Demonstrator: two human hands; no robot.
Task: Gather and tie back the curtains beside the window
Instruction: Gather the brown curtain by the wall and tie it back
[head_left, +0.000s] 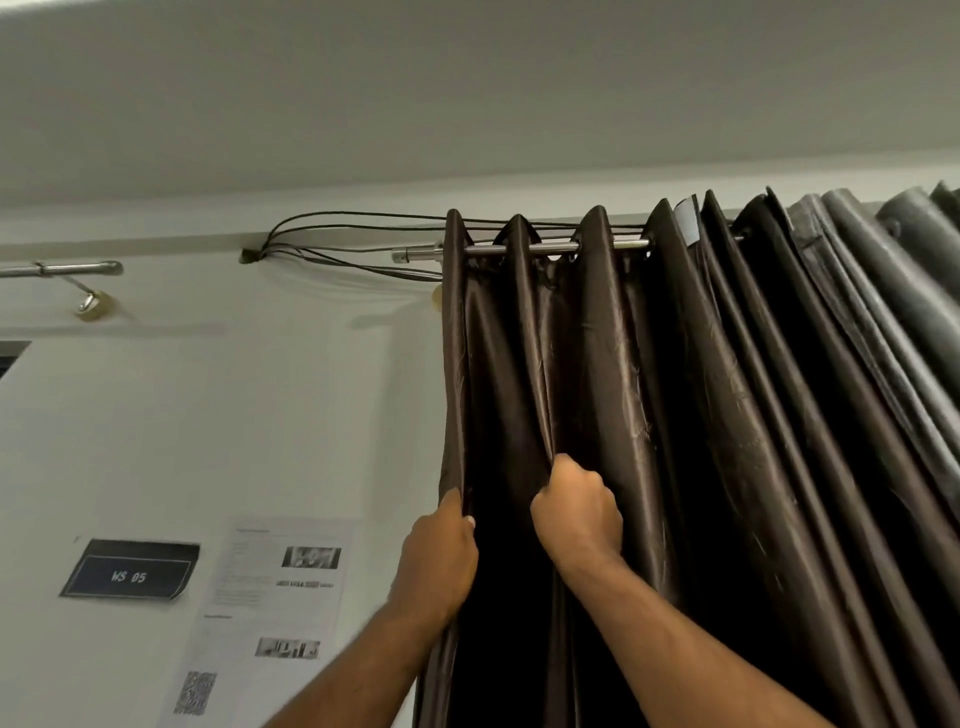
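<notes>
In the head view, the dark brown eyelet curtain (727, 415) hung from its rod (550, 248), folds vertical, its bulk to the right. The left hand (441, 551) pinched its left edge. Just beside it, the right hand (576, 514) clenched the next fold.

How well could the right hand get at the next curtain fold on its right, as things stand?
Probably yes. The next fold hangs close beside the right hand, with nothing between them. But this hand grips a fold of the curtain, so it must release it or carry it along.
</notes>
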